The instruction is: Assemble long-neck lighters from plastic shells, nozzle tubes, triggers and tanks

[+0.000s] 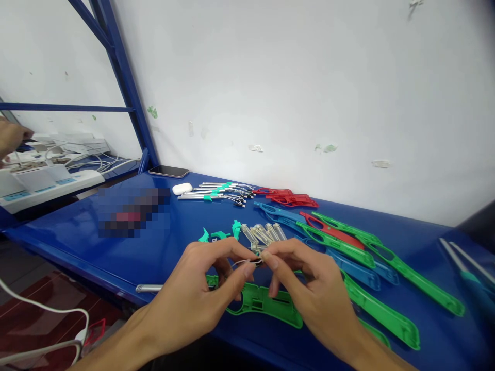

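Observation:
My left hand [211,288] and my right hand [309,288] meet over the blue table, fingertips pinched on a small black part [257,261] with a thin white wire. Beneath them lies a green plastic shell [266,304], partly covered by my fingers. A silver rod [149,288] sticks out to the left from behind my left hand. Just beyond the fingertips are several clear and metallic small parts [265,233] and teal plastic pieces [220,235].
Wired silver rods [216,191], a white case [182,188] and a phone [169,171] lie farther back. Red [292,198], blue and green shells [382,309] spread rightward, with pliers [469,275] at the far right. Another person's hand [11,136] shows at the left, near power strips [50,188].

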The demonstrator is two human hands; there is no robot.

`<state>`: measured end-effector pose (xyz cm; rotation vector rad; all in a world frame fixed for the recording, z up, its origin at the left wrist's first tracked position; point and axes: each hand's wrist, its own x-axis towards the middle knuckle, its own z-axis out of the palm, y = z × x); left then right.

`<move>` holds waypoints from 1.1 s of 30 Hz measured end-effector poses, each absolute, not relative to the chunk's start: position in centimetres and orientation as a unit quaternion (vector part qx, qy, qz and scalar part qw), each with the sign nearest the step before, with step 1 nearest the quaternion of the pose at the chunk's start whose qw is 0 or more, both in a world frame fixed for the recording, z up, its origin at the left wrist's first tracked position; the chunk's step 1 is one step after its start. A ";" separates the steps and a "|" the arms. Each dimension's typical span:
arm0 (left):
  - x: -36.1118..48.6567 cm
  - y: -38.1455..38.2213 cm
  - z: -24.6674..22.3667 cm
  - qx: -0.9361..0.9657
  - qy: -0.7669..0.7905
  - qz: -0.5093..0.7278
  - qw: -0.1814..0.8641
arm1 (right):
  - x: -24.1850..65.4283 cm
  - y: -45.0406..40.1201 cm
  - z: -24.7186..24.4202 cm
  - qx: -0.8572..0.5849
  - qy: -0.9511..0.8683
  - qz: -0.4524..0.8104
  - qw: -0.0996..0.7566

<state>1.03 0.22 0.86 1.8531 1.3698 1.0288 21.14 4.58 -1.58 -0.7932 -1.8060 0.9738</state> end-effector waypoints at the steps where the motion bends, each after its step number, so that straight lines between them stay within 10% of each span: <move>1: 1.0 0.2 0.8 0.699 0.517 0.391 0.303 | 21.2 4.6 -1.6 -0.319 -0.732 0.395 0.455; 33: 0.8 0.3 0.9 0.718 0.504 0.404 0.260 | 21.6 5.8 -0.5 -0.368 -0.675 0.475 0.429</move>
